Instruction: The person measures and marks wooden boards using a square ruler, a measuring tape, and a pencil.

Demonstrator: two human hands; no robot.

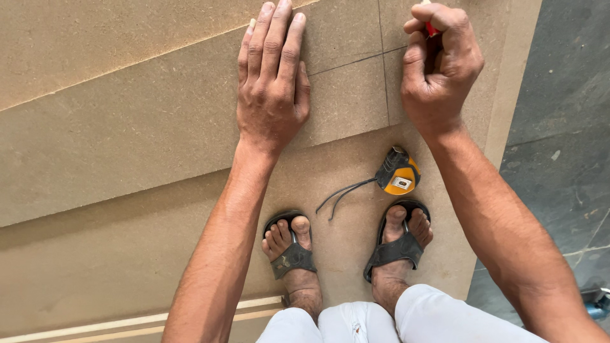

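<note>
My left hand lies flat, palm down with fingers together, on a tan fibreboard sheet. My right hand is closed around a red pencil whose end pokes out above the fist, near dark pencil lines drawn on the board. A yellow and black tape measure with a dark wrist cord lies on a lower board just in front of my right foot. Both my feet, in dark sandals, stand on that lower board.
Several fibreboard sheets are stacked in overlapping layers, with stepped edges running diagonally. Grey stone floor lies to the right of the stack. A small blue object sits on the floor at the lower right edge.
</note>
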